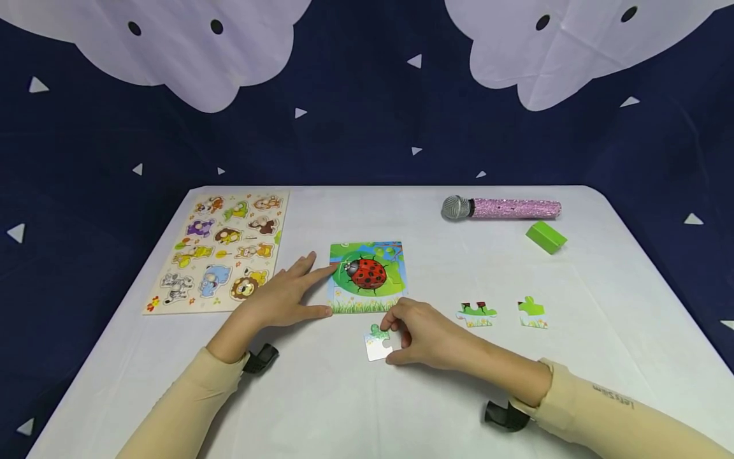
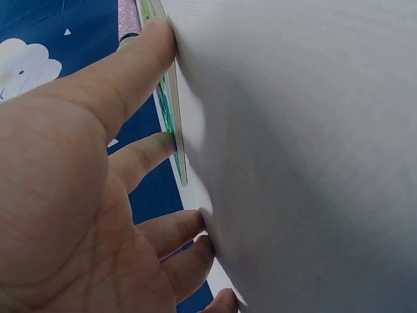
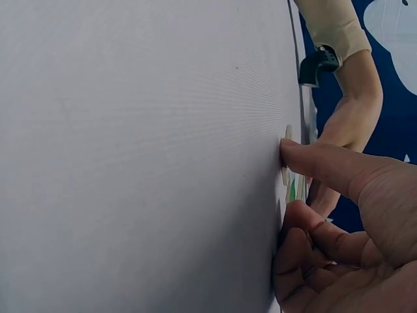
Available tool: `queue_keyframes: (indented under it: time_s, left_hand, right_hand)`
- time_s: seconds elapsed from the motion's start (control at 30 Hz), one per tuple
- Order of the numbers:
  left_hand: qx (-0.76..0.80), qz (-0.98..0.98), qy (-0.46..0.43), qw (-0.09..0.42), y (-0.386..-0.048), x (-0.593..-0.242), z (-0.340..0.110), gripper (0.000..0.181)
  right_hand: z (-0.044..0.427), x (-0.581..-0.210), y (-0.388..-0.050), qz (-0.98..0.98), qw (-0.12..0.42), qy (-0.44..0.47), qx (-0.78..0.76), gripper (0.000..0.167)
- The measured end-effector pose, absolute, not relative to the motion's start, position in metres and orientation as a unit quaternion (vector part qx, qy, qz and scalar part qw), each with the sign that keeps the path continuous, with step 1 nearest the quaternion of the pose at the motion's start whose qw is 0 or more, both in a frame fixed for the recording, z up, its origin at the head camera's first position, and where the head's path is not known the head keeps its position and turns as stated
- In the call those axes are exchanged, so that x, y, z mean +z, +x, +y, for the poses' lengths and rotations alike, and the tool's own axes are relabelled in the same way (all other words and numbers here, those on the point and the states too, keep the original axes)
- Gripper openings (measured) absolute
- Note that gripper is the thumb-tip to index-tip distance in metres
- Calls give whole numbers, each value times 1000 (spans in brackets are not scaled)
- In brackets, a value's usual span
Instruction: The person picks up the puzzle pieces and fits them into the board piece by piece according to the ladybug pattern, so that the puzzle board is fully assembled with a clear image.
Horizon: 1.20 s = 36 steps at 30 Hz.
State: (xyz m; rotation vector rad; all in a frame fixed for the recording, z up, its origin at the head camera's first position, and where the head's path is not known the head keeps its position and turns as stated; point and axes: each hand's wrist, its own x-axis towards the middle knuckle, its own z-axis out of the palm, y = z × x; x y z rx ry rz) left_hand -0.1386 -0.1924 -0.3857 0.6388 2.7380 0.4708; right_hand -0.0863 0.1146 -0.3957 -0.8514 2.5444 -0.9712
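Observation:
A ladybug puzzle board (image 1: pixel 369 274) lies flat mid-table. My left hand (image 1: pixel 283 294) rests beside it, the index fingertip touching its left edge and the thumb at its near left corner. In the left wrist view, the board shows edge-on as a thin strip (image 2: pixel 177 124) by the fingers. Just below the board, a puzzle piece (image 1: pixel 376 344) with a green knob and a pale, shiny lower part sits between the thumb and index finger of my right hand (image 1: pixel 427 335), which pinches its right side. Two more puzzle pieces, one (image 1: pixel 477 314) with dark red bits and one green (image 1: pixel 533 312), lie farther right.
On the left is a wooden animal puzzle board (image 1: pixel 220 255). A pink glittery microphone (image 1: pixel 510 209) and a green block (image 1: pixel 546 237) stand at the back right. Behind the white table (image 1: pixel 321 408) hangs a dark blue cloth (image 1: pixel 367 127) with clouds.

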Motion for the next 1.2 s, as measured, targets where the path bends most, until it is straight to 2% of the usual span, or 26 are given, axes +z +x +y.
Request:
queue_keyframes:
  time_s: [0.5, 0.83, 1.2]
  left_hand:
    - [166, 949, 222, 150, -139, -383, -190, 84]
    - [174, 947, 224, 149, -136, -384, -193, 84]
    - [243, 929, 224, 163, -146, -392, -199, 95]
  right_hand:
    - [116, -396, -87, 883, 138, -307, -328, 32]
    - [117, -400, -88, 882, 134, -314, -326, 33]
    - [112, -392, -96, 883, 124, -324, -315, 32]
